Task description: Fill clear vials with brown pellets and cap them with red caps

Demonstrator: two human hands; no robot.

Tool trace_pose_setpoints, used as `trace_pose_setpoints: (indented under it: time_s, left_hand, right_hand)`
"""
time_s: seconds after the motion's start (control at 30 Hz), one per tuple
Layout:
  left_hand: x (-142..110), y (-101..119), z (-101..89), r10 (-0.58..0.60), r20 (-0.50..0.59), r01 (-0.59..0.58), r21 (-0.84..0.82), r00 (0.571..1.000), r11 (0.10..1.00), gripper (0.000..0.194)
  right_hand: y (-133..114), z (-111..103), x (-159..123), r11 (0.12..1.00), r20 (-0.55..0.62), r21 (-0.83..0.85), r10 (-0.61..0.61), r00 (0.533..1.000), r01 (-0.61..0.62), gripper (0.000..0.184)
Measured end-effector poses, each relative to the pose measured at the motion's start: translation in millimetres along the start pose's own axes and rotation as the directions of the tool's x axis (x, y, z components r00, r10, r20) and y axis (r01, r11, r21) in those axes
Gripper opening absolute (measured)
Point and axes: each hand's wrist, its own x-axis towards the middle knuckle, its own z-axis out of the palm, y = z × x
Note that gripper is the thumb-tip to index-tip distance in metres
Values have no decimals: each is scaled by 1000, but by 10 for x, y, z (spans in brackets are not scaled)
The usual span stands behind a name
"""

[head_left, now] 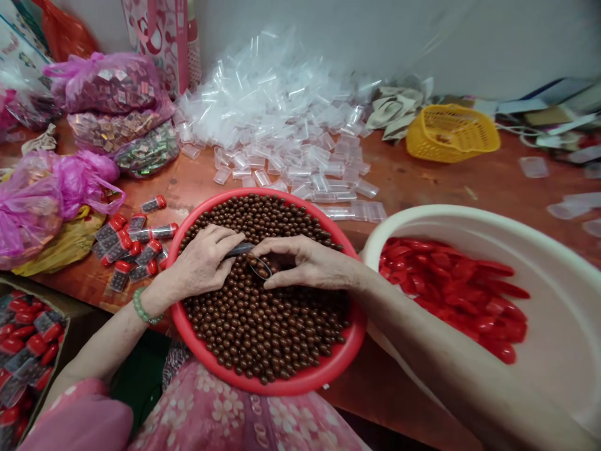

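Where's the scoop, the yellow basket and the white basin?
Small scoop (260,268), head view, on its bowl.
Yellow plastic basket (453,133), head view, on its mesh side.
White plastic basin (422,214), head view, on its rim.

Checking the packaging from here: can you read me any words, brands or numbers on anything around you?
No legible text anywhere.
Red-capped tubes: dark labels, too small to read.
Foil packets in the pink plastic bag: printed, too small and blurred.
Pink patterned paper bag: pattern only, no readable words.
Tubes in the cardboard box: labels too blurred.
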Motion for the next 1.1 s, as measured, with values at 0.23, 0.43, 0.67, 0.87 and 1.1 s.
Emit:
trace_pose_setpoints:
  time_s: [0.23, 0.43, 0.67, 0.87, 1.1]
  left_hand:
    - [-30, 143, -133, 13, -33, -23, -307, 999, 952, 53]
    - [-25, 263, -125, -33, -1, 30, -373, 999, 927, 63]
    - [-23, 415, -59, -174, 115, 205, -671, 978, 712, 64]
    - [3, 486, -20, -198, 161, 247, -779, 967, 576, 42]
    - [-21, 449, 55, -192, 233, 297, -839, 953, 456, 27]
  right_hand:
    - [-46, -3, -65, 987, -5, 158, -8, 1000, 9, 52]
    - [-74, -14, -101, 988, -30, 144, -49, 998, 53, 48]
    - [-197, 8, -146, 968, 1, 218, -125, 992, 121, 45]
    - [-224, 74, -135, 967, -6, 224, -124, 992, 123, 35]
    - [-321, 81, -183, 980, -201, 1, -194, 960, 199, 36]
